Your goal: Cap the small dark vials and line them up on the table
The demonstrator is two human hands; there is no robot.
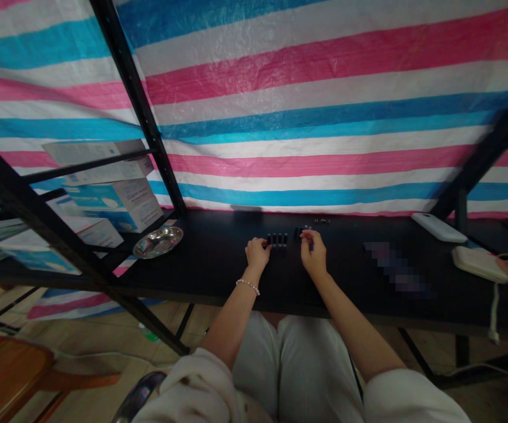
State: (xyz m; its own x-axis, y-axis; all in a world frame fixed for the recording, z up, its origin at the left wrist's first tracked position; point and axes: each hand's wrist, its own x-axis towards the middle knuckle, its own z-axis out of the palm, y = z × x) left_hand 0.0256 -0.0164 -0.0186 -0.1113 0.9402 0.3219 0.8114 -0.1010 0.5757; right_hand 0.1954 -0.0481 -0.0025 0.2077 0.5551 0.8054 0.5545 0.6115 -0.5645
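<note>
I sit at a black table [218, 264]. A row of small black cylinders with pale tops [277, 239] stands near its middle. My left hand [257, 252], a bead bracelet on its wrist, rests at the left end of that row with the fingers curled and pinched against the end piece. My right hand [314, 252] is just right of the row, its fingertips pinched on a small dark piece [300, 234]. A few more tiny pieces [322, 221] lie farther back by the tarp.
A shiny metal dish [158, 241] sits at the table's left. Black shelf posts [134, 100] hold stacked white and blue boxes [117, 202]. White devices [438, 227] and a cable lie at the right. A striped tarp [324, 106] hangs behind. A wooden chair [7, 376] stands lower left.
</note>
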